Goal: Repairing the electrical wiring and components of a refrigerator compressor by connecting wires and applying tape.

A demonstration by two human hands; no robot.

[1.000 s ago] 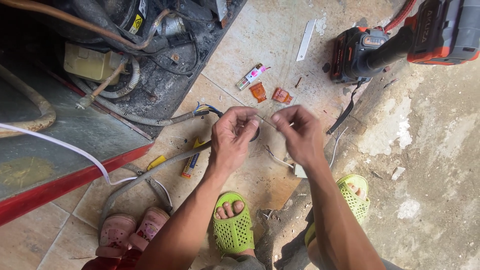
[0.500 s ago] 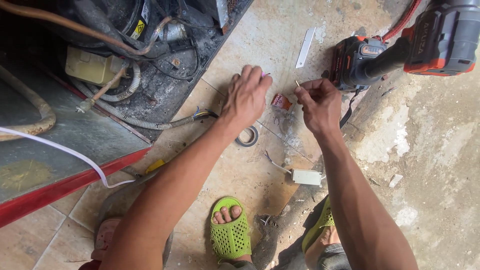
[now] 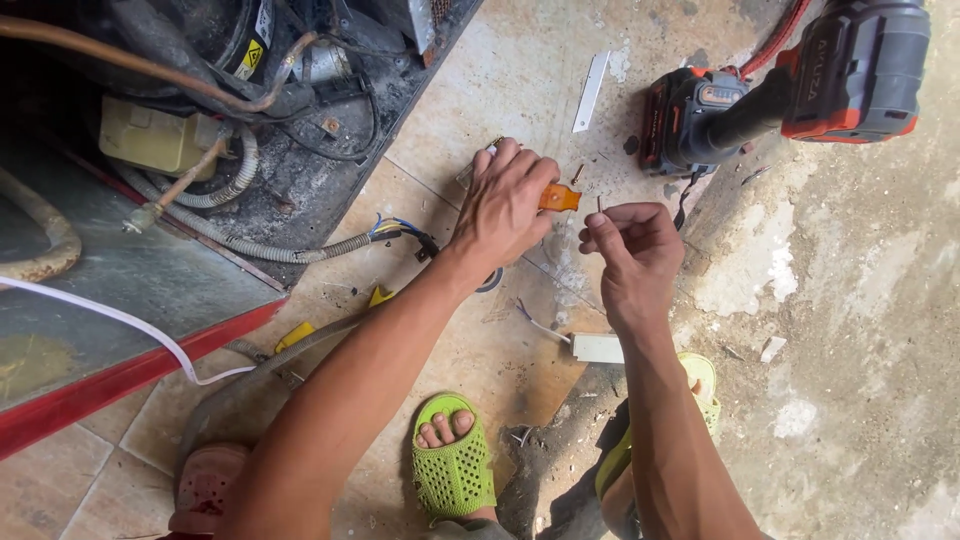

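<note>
In the head view, the left hand (image 3: 505,205) is reaching down, fingers curled over a small orange piece (image 3: 558,197) lying on the tiled floor (image 3: 480,340). The right hand (image 3: 630,245) is pinching a thin pin (image 3: 599,205) just beside it, near the cordless drill (image 3: 780,90), with open floor between.

Beige floor tiles (image 3: 480,90) fill the middle of the frame, dusty and stained, in bright daylight. Along the right side runs rough, patchy grey concrete (image 3: 860,300). At lower left a red-edged metal panel (image 3: 120,300) slants across the tiles.
</note>
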